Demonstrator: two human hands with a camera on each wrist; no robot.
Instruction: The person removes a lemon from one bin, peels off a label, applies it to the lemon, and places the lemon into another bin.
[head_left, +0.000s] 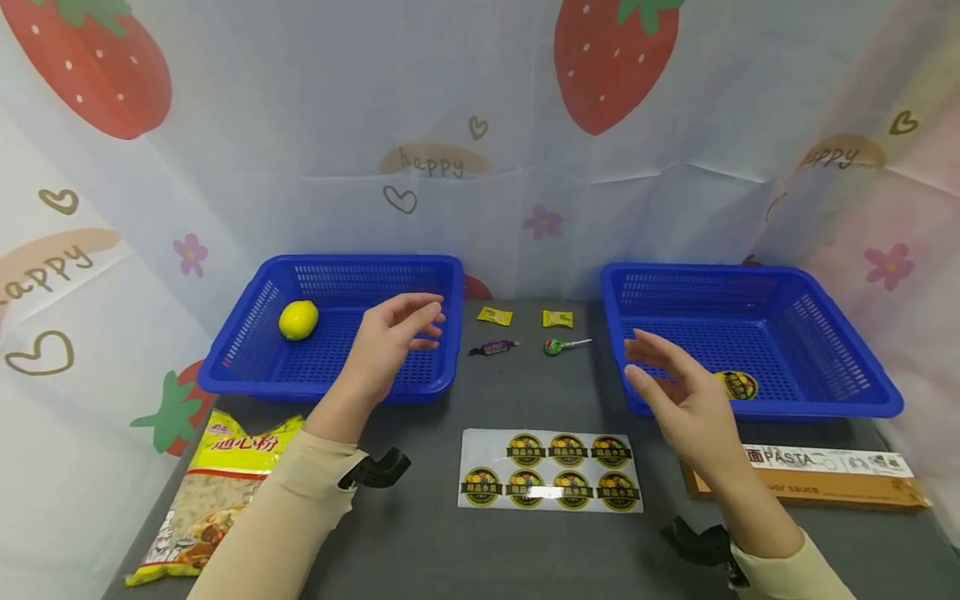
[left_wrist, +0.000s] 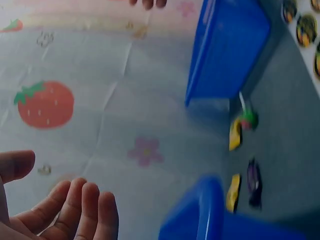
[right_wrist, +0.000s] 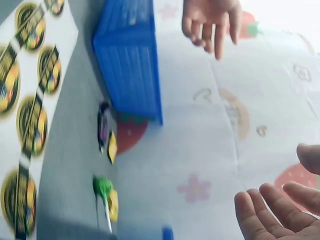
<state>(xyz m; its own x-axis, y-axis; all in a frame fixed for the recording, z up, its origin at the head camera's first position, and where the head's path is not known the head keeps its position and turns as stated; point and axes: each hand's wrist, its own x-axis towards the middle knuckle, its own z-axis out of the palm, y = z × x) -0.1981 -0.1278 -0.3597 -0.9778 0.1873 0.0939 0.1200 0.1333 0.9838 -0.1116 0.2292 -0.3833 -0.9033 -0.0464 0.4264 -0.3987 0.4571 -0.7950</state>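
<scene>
My left hand hovers over the right side of the left blue basket, fingers loosely bent and holding nothing. A lemon lies in that basket, left of the hand. Over the near left corner of the right blue basket, my right hand is held up with relaxed fingers, also holding nothing. Inside this basket a round black-and-yellow sticker shows, partly covered by the right hand. A sheet of matching round stickers lies on the table between the forearms, its upper left spot bare.
Between the baskets lie two yellow-wrapped candies, a purple-wrapped candy and a green lollipop. A yellow pasta bag is at the left, partly behind the left sleeve. A pasta box lies before the right basket. A printed curtain hangs behind.
</scene>
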